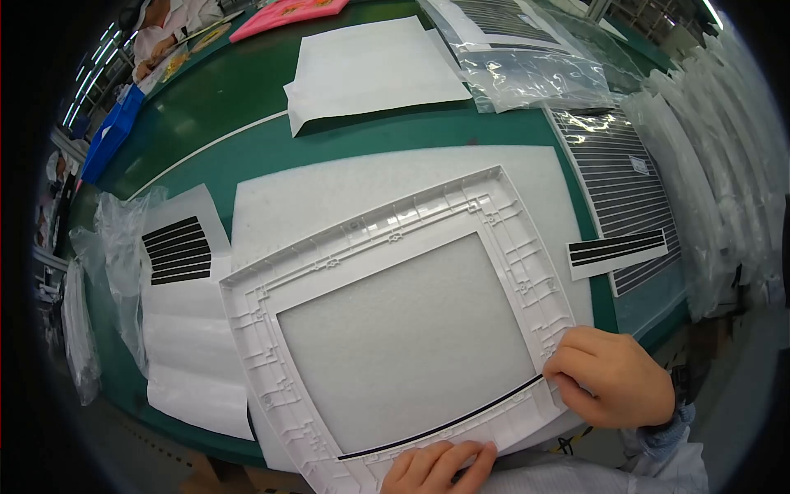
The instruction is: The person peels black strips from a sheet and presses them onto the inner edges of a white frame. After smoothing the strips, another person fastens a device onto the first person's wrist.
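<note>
A white plastic bezel frame [370, 284], ribbed on its upturned side, lies tilted on a white foam sheet [280, 198]. Along the near edge of its rectangular opening runs a thin black adhesive strip [444, 426]. My right hand [613, 377] is at the right end of that strip, fingers pinched together on it at the frame's near right corner. The fingertips' exact grip is partly hidden. My left hand [440, 468] curls its fingers over the frame's near side, just below the strip; its thumb is out of sight.
Left of the foam lies a white sheet with black strips [177, 251] beside clear plastic bags. To the right are a small strip card [617, 253], a large striped sheet [609, 173] and stacked bagged parts [708, 165]. White paper [374, 70] lies behind; a person [164, 29] sits far left.
</note>
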Tool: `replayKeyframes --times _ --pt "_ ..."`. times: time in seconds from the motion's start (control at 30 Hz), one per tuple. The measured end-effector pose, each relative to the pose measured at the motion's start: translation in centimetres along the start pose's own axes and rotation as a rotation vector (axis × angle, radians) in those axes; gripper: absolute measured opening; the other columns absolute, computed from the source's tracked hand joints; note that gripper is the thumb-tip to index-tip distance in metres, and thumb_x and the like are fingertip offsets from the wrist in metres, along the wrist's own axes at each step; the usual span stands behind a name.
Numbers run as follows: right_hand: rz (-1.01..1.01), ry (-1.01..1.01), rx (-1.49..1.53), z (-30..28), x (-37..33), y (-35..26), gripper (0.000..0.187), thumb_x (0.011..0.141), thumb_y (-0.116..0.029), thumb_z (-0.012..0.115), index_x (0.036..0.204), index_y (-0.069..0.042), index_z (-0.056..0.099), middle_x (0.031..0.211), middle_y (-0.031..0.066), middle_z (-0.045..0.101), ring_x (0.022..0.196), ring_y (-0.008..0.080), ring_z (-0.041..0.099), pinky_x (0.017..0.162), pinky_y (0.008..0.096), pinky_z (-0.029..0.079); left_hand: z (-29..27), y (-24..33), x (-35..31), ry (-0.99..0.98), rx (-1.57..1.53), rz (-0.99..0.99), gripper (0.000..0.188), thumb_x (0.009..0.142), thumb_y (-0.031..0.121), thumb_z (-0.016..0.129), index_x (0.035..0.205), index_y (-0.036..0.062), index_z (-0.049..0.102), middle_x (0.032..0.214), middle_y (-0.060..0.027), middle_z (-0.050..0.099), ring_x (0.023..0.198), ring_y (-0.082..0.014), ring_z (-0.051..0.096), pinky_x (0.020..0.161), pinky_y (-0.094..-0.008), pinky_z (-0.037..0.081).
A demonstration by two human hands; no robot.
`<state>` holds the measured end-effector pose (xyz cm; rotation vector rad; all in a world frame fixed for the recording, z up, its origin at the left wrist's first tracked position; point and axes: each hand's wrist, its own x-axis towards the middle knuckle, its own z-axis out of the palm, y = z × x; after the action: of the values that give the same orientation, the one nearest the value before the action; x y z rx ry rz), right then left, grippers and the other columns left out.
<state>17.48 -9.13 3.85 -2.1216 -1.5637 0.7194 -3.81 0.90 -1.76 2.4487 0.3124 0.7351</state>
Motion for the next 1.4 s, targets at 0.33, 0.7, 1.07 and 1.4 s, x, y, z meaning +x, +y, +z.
replayKeyframes --times 0.33,0.7,1.07,1.4 --pt "0.001 -0.020 -0.032 -0.2 0.3 0.1 0.009 0.074 0.000 0.062 0.083 -0.002 0.058 0.079 0.0093 0.052 0.070 0.0269 0.056 0.056 0.0345 0.047 -0.4 0.3 0.7 -0.034 -0.009 -0.067 0.022 0.069 0.005 0.068 0.089 0.0116 0.068 0.084 0.0014 0.060 0.076 -0.0169 0.057 0.062 -0.0290 0.040" --pt "0.009 0.047 -0.007 -0.6 0.1 0.5 0.011 0.072 0.001 0.063 0.083 0.000 0.059 0.079 0.0097 0.052 0.070 0.0272 0.055 0.058 0.0346 0.047 -0.2 -0.2 0.7 0.053 0.084 0.064 0.021 0.069 0.006 0.069 0.089 0.0114 0.068 0.084 0.0013 0.061 0.077 -0.0168 0.057 0.064 -0.0288 0.040" --pt "-0.028 -0.051 -0.063 0.4 0.4 -0.3 0.008 0.073 0.000 0.061 0.080 -0.002 0.057 0.078 0.0094 0.049 0.071 0.0268 0.054 0.058 0.0353 0.046 0.8 -0.7 0.0 0.128 0.055 0.102 0.022 0.068 0.005 0.068 0.090 0.0113 0.068 0.085 0.0014 0.061 0.078 -0.0171 0.058 0.064 -0.0289 0.040" --pt "-0.065 -0.143 0.022 1.8 1.5 -2.4 0.009 0.076 -0.002 0.059 0.082 0.000 0.053 0.080 0.0112 0.048 0.074 0.0277 0.053 0.059 0.0371 0.045 0.8 -0.7 -1.1 0.024 -0.044 0.166 0.022 0.068 0.008 0.071 0.090 0.0102 0.068 0.084 -0.0002 0.061 0.071 -0.0143 0.057 0.054 -0.0259 0.040"
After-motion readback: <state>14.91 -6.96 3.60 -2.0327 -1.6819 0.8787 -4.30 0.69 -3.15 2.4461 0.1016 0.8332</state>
